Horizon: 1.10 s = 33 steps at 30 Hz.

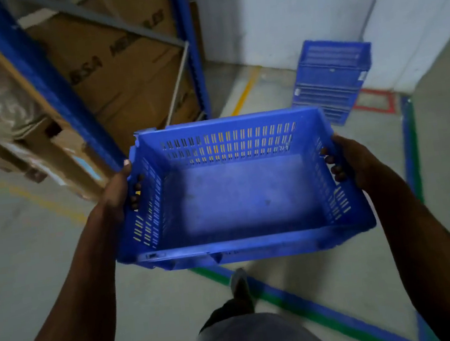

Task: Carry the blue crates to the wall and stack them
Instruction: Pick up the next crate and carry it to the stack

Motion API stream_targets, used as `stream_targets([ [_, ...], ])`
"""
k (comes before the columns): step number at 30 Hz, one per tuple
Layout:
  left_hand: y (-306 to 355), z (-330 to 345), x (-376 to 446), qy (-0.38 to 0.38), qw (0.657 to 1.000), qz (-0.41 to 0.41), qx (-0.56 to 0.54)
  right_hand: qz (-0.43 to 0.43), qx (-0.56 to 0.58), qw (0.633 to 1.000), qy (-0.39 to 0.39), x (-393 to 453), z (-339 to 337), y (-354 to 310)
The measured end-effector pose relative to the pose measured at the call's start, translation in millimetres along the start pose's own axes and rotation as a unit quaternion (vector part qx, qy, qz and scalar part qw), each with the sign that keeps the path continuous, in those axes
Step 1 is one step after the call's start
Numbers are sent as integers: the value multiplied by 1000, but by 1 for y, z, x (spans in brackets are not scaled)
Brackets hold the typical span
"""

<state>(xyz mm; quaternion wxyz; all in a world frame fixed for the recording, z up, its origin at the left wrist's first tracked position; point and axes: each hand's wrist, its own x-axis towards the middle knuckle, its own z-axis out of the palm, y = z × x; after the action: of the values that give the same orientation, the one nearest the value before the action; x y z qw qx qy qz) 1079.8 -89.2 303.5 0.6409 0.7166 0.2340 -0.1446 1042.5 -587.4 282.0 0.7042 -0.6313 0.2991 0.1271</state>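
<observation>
An empty blue slotted crate [238,197] hangs in front of me at waist height, held level above the floor. My left hand [119,187] grips its left end, fingers curled through the handle slot. At the opposite end my right hand [350,159] grips the right handle the same way. A stack of several blue crates [331,78] stands on the floor ahead to the right, against the white wall [297,5].
A blue shelving rack [189,47] loaded with cardboard boxes [120,69] fills the left side. Blue-and-green tape lines [411,147] and a red taped square [376,100] mark the concrete floor. My foot [239,284] shows below the crate.
</observation>
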Motion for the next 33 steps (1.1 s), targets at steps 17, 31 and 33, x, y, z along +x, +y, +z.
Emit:
stream_targets([
  [17, 234, 327, 342, -210, 973, 22, 93, 23, 118, 975, 187, 210, -154, -144],
  [31, 371, 587, 545, -213, 972, 4, 97, 34, 98, 974, 201, 483, -315, -323],
  [33, 387, 615, 572, -211, 973, 5, 96, 28, 89, 976, 197, 520, -330, -351],
])
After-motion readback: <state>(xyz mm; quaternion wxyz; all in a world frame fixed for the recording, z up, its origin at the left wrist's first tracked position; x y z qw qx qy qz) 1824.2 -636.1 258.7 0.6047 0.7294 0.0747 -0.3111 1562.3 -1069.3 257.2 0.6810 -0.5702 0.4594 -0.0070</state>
